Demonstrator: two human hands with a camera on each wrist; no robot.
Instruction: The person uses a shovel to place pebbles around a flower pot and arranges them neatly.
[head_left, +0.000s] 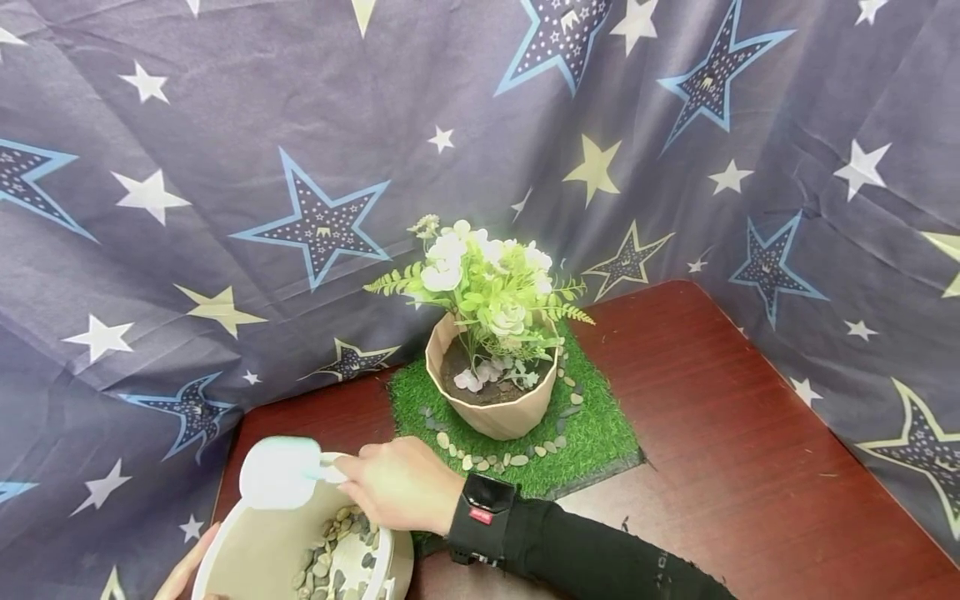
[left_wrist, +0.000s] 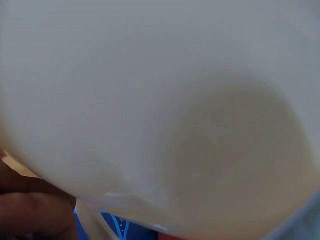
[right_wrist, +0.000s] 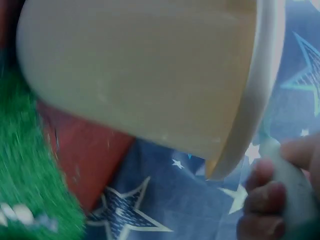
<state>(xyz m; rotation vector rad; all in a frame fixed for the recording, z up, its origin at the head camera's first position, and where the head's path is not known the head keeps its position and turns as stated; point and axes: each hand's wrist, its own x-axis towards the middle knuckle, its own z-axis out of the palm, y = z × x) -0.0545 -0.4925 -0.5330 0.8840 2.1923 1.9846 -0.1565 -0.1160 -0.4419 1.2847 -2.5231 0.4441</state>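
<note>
My right hand [head_left: 401, 483] grips the pale handle [right_wrist: 295, 200] of a white shovel [head_left: 281, 473], fingers curled round it. The shovel's broad blade, washed out by glare, lies over the far rim of a cream bucket [head_left: 255, 550]. Inside that bucket, grey and tan pebbles [head_left: 321, 567] are gathered along the right side. At the bottom left edge of the head view, my left hand [head_left: 187, 568] holds the bucket by its rim, mostly cut off by the frame. The bucket's pale surface [left_wrist: 125, 75] fills most of the left wrist view, with fingers [left_wrist: 35, 215] at its edge.
Behind the right hand stands a beige pot [head_left: 502, 421] with white flowers [head_left: 487, 267] on a square of artificial grass [head_left: 592, 417]. Pebbles [head_left: 487, 461] curve round the pot on the grass. A red-brown table [head_left: 750, 467] lies beneath, and a starred curtain [head_left: 487, 108] hangs behind.
</note>
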